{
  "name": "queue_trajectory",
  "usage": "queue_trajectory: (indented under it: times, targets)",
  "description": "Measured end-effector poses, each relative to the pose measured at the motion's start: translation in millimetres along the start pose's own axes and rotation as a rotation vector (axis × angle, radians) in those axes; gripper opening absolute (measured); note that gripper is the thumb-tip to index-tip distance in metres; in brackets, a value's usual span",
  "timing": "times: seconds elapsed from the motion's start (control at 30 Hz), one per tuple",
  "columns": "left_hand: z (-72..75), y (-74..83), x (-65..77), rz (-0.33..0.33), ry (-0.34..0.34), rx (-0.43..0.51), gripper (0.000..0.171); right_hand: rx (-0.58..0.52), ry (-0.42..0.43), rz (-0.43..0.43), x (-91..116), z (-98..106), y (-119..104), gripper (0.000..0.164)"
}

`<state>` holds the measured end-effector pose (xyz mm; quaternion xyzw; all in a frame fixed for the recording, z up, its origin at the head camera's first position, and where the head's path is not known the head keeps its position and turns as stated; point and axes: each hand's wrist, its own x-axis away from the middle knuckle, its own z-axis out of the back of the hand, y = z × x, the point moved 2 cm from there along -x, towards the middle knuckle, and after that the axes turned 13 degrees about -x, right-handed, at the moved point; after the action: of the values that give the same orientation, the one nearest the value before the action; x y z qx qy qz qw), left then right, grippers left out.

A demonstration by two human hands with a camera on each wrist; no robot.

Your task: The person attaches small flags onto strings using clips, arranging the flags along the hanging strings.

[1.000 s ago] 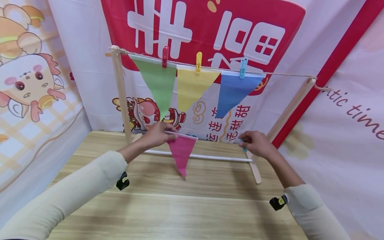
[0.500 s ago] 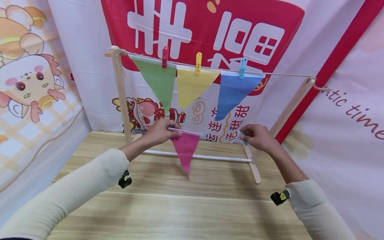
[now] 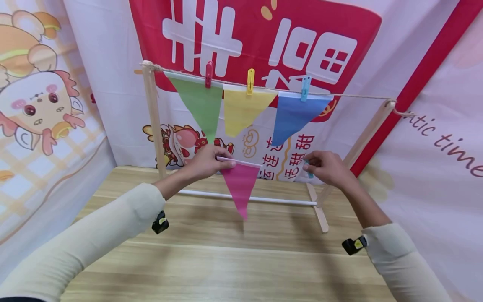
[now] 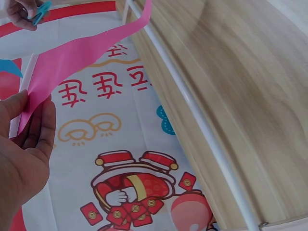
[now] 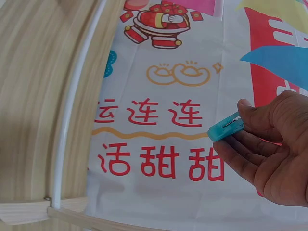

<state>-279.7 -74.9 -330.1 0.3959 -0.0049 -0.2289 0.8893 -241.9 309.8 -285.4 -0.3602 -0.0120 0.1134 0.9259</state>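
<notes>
My left hand (image 3: pixel 206 161) pinches a pink triangular flag (image 3: pixel 241 184) by one end of its white top edge, so its point hangs down in front of the frame. Between thumb and fingers, my right hand (image 3: pixel 327 167) holds a blue clothespin (image 5: pixel 226 128) below the blue flag. From the rope (image 3: pixel 351 96) hang a green flag (image 3: pixel 203 105) under a red clothespin (image 3: pixel 209 74), a yellow flag (image 3: pixel 245 111) under a yellow clothespin (image 3: pixel 250 82), and a blue flag (image 3: pixel 298 117) under a light blue clothespin (image 3: pixel 305 88).
Two wooden posts (image 3: pixel 151 117) carry the rope, joined low down by a white rod (image 3: pixel 275 201). The stand rests on a wooden table (image 3: pixel 234 260). Printed cloth (image 3: pixel 102 84) covers the back and sides. A wooden foot (image 3: pixel 320 216) sticks out at the right.
My left hand has moved slightly right and up with the pink flag. The right hand, still holding the blue clothespin, has risen slightly. The hanging flags keep their places on the rope.
</notes>
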Motion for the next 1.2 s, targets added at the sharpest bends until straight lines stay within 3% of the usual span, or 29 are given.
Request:
queue_trajectory:
  times: [0.4, 0.7, 1.2]
  targets:
    - [4.2, 21.7, -5.1, -0.051, 0.019, 0.016, 0.017, -0.021, 0.025, 0.002, 2, 12, -11, 0.048]
    - [5.4, 35.4, -9.9, -0.072, 0.017, 0.022, 0.016, 0.010, 0.064, 0.030, 3, 16, -20, 0.042]
    - [3.4, 56.5, -18.4, -0.113, 0.012, 0.032, 0.021, -0.042, 0.108, 0.021, 5, 21, -27, 0.052]
